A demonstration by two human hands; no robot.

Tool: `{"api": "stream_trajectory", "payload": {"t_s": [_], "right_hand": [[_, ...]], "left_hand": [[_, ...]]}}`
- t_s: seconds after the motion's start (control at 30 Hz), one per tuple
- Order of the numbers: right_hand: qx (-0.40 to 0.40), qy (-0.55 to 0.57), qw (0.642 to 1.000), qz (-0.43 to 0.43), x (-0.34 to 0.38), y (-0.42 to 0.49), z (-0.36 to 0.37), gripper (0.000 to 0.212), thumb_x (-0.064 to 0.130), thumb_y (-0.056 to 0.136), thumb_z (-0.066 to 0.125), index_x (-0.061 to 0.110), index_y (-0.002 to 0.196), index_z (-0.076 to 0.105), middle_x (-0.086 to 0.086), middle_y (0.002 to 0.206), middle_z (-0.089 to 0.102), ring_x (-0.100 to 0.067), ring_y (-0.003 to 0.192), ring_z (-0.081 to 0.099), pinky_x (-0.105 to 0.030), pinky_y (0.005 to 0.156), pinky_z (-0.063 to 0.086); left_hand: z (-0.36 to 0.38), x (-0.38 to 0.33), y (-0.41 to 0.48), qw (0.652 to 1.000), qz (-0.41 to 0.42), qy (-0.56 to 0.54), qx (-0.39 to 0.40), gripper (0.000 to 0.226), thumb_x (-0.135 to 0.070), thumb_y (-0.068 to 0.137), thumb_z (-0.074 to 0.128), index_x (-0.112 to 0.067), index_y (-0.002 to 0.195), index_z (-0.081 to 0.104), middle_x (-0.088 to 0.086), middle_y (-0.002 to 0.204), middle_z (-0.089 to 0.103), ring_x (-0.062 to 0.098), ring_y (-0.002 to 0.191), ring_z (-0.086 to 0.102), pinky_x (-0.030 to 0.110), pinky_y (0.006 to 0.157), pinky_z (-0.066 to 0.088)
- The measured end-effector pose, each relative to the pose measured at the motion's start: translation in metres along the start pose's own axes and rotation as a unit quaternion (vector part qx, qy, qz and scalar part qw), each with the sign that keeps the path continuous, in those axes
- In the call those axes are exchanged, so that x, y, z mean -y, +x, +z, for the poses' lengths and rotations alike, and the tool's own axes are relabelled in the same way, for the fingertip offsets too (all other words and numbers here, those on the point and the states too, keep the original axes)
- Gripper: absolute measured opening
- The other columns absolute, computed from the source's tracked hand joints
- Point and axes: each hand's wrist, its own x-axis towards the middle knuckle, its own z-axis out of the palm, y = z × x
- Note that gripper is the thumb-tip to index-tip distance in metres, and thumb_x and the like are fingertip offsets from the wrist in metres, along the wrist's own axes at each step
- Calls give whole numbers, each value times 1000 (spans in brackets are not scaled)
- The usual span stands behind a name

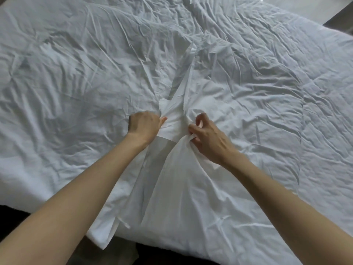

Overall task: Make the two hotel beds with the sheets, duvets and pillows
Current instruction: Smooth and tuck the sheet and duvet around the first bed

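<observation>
A crumpled white duvet [248, 96] covers nearly the whole bed. A smoother white sheet [183, 197] lies bunched on top of it, running from the near edge up the middle in a narrow fold. My left hand [144, 125] grips a gathered fold of that sheet, fingers curled under. My right hand [207, 134] pinches another fold just to the right, fingers bent around the cloth. The two hands are a short gap apart. No pillows are in view.
The bed's near edge [63, 203] runs across the bottom, with dark floor [13, 217] below it at the left. A corner of the sheet hangs over that edge. At the top right a dark strip of furniture or wall [342, 18] borders the bed.
</observation>
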Motion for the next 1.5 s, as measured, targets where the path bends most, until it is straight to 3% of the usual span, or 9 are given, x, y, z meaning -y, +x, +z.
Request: {"api": "stream_trajectory", "payload": {"t_s": [0.33,0.5,0.6,0.7,0.8,0.93,1.13,1.33,1.5], "right_hand": [[-97,46,990,96,14,-41,-78,15,10,90,52,14,104,52,-3,96,44,-25,79,45,-33,66,38],[-109,70,985,114,25,-56,-85,16,9,90,50,15,104,53,-3,97,46,-26,81,49,-35,70,42],[-129,94,981,110,32,-63,-85,16,8,89,49,14,104,53,-5,97,48,-25,79,48,-35,70,42],[-140,140,973,117,41,-67,-74,16,6,89,47,12,102,52,-4,95,47,-22,78,45,-30,68,34],[-54,207,970,117,54,-62,-42,19,7,94,47,12,112,51,-9,108,55,-27,91,53,-29,70,32],[94,248,955,132,59,-64,-1,57,6,98,48,27,148,28,-4,148,46,-26,127,50,-23,89,37],[32,215,953,209,41,-103,12,61,3,93,50,25,148,34,-5,150,41,-24,137,36,-38,113,30],[47,157,945,284,18,-167,26,63,19,95,55,40,148,28,4,160,18,-23,148,9,-69,111,15],[210,154,902,345,-11,-220,65,60,36,97,49,52,147,19,8,163,-2,-32,148,2,-68,110,16]], "left_hand": [[-43,5,-41,992,-1,-100,-74,57,-54,99,36,-13,60,46,2,59,43,21,60,46,30,58,34],[-39,7,-60,947,35,-306,-93,61,-43,96,52,-13,45,36,14,47,50,27,45,49,34,50,41],[-10,7,-89,942,11,-330,-60,61,-40,96,54,-15,45,32,10,42,40,23,40,41,30,47,32],[48,15,-124,950,-52,-294,90,57,-45,96,50,-18,49,36,-3,45,42,15,45,48,27,49,32],[79,19,-137,898,-116,-380,187,44,-43,99,46,-13,68,54,5,70,68,21,69,69,32,64,48],[62,10,-139,865,-149,-449,167,39,-43,102,35,-15,119,56,2,108,62,21,96,58,31,79,41],[49,-12,-155,743,-146,-609,236,58,-64,89,47,-24,131,48,-8,128,55,15,118,51,34,100,39],[48,-27,-163,855,-190,-479,55,30,-27,102,40,-7,120,55,16,120,60,36,110,55,39,89,43],[78,13,-178,894,-195,-370,159,34,-32,99,45,-9,120,57,16,124,61,35,112,55,39,91,43]]}}
